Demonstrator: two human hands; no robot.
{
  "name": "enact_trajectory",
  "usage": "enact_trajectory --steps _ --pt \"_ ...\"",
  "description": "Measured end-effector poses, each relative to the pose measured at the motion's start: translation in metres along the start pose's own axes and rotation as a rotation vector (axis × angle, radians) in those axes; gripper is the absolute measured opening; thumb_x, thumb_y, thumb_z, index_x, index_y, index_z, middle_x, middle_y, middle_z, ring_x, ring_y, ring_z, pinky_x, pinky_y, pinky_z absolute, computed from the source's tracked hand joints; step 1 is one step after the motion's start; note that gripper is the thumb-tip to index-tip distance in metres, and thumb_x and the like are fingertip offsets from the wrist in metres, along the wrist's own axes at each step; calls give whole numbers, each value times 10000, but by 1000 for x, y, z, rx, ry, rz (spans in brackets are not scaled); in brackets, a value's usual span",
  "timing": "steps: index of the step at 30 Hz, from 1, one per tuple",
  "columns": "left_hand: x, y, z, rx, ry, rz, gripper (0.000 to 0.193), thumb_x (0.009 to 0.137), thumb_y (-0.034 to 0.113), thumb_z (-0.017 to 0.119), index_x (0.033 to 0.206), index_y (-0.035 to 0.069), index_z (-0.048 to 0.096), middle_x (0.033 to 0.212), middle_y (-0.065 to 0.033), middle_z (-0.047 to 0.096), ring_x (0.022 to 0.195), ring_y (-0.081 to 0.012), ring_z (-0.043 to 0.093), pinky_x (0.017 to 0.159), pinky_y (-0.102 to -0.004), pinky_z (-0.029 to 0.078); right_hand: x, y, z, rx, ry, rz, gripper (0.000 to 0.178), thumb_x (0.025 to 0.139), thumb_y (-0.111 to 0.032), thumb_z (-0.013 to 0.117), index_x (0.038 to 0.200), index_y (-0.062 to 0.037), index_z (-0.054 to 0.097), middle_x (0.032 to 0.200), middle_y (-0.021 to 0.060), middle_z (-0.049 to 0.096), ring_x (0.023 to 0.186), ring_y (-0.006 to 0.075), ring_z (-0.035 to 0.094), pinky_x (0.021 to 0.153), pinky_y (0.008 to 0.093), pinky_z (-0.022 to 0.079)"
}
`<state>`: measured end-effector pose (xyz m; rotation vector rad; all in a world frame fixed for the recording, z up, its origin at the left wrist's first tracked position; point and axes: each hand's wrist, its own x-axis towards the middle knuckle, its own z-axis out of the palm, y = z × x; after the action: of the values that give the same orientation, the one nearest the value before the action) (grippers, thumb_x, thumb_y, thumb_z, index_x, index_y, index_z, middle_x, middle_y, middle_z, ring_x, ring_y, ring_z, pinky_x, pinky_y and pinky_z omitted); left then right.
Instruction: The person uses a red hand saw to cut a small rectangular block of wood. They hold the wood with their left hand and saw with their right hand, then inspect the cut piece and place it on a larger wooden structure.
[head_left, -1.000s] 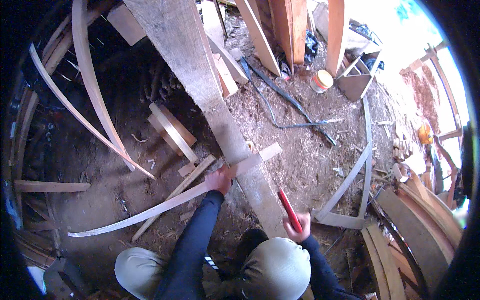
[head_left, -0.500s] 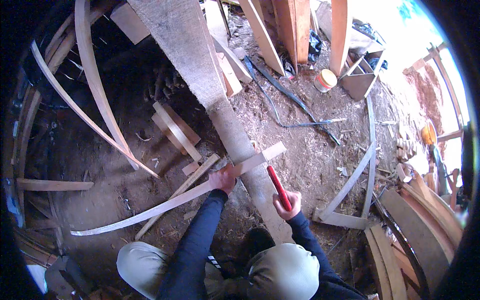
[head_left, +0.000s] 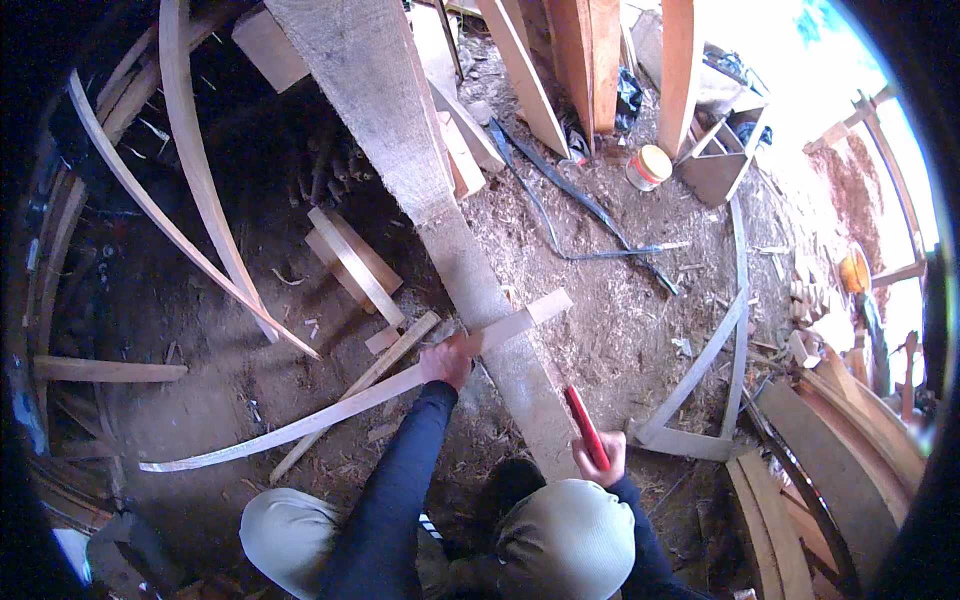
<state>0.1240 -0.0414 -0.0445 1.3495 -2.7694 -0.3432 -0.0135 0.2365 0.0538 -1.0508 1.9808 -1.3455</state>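
My left hand (head_left: 447, 362) is closed on a long, curved wooden strip (head_left: 320, 423). The right end of that strip lies across a thick wooden beam (head_left: 460, 270), and its thin end reaches out to the left. In my right hand (head_left: 603, 460) is a long, narrow red tool (head_left: 588, 428), seen from above, so its exact kind does not show. It is close to the beam's right edge, below and apart from the strip's end.
Short wood blocks (head_left: 350, 262) and a thin stick (head_left: 365, 385) lie left of the beam. A black strap (head_left: 575, 190), a round tub (head_left: 649, 167) and wood shavings are on the ground beyond. A wooden angle frame (head_left: 700, 370) lies right; curved boards (head_left: 835, 480) stack at far right.
My right hand has drawn the red tool back toward my body and slightly right, away from the strip. My left hand keeps its hold, almost unmoved.
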Motion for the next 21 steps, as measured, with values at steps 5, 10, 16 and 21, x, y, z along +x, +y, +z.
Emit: enact_trajectory --steps 5,10,16,21 --pt "4 0 17 -44 127 45 211 723 174 562 924 139 619 691 -107 654 619 -314 647 570 -467 512 58 2 21 -86 -8 -64 127 708 -95 640 623 -66 550 493 92 496 410 177 506 435 305 398" --pt "5 -6 13 -4 106 30 240 737 162 552 970 135 607 696 -121 655 614 -323 646 557 -479 505 4 4 5 26 4 -35 159 717 -85 622 574 -63 555 452 40 470 390 104 498 435 259 412" --pt "7 -12 31 -53 101 78 275 789 275 524 1035 176 597 683 -104 657 577 -321 635 528 -450 511 71 -2 25 -64 9 -69 202 718 -102 636 564 -60 512 452 71 421 374 145 452 419 294 375" --pt "3 -10 24 -9 122 42 168 745 192 572 905 144 584 673 -117 643 602 -322 642 538 -463 508 3 4 7 34 1 34 176 690 -108 624 558 -61 519 455 52 385 383 117 413 429 271 369"
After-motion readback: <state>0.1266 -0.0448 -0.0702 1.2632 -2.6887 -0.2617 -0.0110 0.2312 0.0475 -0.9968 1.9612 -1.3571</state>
